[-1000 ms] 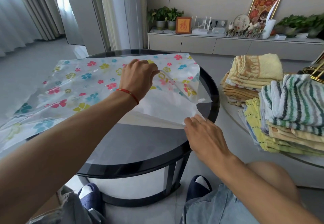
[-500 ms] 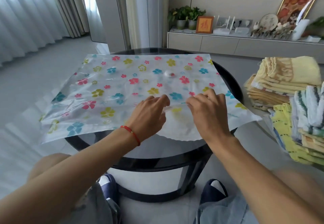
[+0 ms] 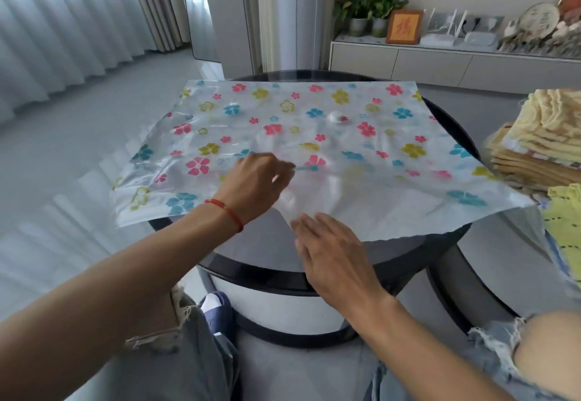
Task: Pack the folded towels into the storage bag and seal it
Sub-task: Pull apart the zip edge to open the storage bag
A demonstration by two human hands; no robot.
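Floral storage bag (image 3: 314, 136) flat on round table (image 3: 270, 278); left hand (image 3: 254, 185) pinching near edge.

Right hand (image 3: 333, 256) pulling back off storage bag (image 3: 314, 136) toward near edge, fingers straightening; left hand (image 3: 254, 187) shifting left.

Flower-print storage bag (image 3: 314, 124) flat on table; folded towels (image 3: 544, 136) stacked right.

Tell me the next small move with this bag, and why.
Probably part the bag's near edge to open its mouth: the storage bag lies flat on the round table, the left hand pinches its upper layer, the right hand rests open at the edge, the towels wait unpacked.
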